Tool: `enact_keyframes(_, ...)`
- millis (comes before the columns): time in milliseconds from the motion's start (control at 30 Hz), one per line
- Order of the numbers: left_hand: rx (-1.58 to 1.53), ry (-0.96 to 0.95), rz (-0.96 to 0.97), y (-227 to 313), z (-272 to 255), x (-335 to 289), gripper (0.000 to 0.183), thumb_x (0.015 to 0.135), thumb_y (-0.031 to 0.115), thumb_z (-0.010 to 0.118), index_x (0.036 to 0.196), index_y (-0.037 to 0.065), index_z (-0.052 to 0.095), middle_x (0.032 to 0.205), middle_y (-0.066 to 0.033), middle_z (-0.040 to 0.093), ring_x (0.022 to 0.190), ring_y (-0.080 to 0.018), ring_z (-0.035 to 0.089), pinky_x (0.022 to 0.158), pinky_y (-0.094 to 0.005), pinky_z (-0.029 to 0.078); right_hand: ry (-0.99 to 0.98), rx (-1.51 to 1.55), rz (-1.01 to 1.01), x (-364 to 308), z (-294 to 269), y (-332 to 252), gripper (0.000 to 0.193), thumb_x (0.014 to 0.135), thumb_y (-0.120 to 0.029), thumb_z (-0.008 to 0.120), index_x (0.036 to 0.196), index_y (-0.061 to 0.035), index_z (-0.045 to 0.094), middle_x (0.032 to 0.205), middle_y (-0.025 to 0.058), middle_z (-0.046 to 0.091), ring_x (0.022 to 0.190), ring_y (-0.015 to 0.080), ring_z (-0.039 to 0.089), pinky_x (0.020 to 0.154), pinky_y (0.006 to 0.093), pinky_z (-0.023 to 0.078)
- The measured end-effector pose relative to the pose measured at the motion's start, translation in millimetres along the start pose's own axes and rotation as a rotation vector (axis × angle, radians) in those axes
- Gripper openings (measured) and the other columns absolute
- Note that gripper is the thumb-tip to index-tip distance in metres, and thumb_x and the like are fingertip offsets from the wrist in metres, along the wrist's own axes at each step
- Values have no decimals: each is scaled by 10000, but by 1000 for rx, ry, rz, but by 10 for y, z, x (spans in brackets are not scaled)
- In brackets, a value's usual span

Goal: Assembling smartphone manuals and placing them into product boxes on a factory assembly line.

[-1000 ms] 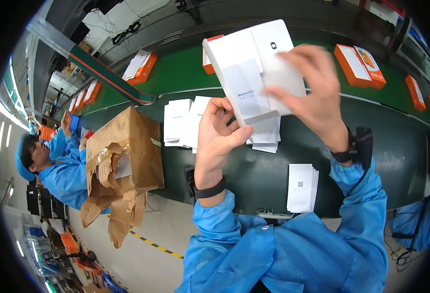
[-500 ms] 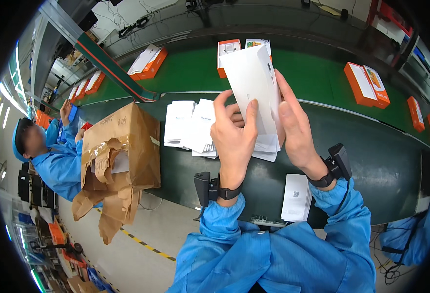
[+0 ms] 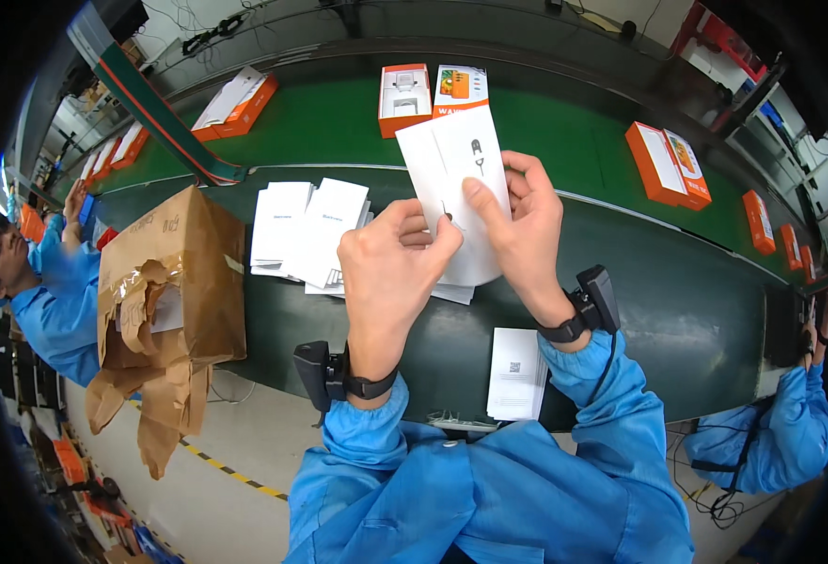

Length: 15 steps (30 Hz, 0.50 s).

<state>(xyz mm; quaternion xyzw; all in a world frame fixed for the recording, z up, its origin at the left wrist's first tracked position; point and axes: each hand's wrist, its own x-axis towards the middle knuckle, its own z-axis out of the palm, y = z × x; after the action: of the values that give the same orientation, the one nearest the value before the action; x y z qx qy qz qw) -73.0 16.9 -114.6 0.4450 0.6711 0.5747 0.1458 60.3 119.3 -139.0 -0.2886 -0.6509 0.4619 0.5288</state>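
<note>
Both hands — left hand [image 3: 390, 273] and right hand [image 3: 524, 230] — pinch a white card [image 3: 456, 164] upright above the dark worktop [image 3: 677, 310]; white leaflets [image 3: 306, 230] lie just beyond — flat.

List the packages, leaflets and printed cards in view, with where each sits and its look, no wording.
White card: held upright by both hands, small dark pictures.
Orange box: on the green belt, open, white insert.
Box lid: beside it, colourful picture.
White leaflets: fanned stack on the dark table.
Leaflet: near edge, small square code.
Brown bag: left, torn paper.
</note>
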Motion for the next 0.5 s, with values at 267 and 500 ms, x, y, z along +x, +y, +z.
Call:
enact_keyframes(267,-335,-81,-115,-443,90,143,284,1019,184,882,1100,-72,792,955,-171,863,834,-218,859,747,-301,679,-94,-9,-71,-134,-125,-12,567,984,-7,865,1493,35,619,1195,211,852,1210,178,785,1017,337,623)
enact_keyframes(500,-591,-123,-385,-780,-45,179,257,1143,206,746,1172,-2,599,1060,-173,800,896,-229,820,783,-329,658,208,208,30,591,-8,312,308,1018,-7,853,1289,114,770,1193,177,850,1044,192,817,945,329,655)
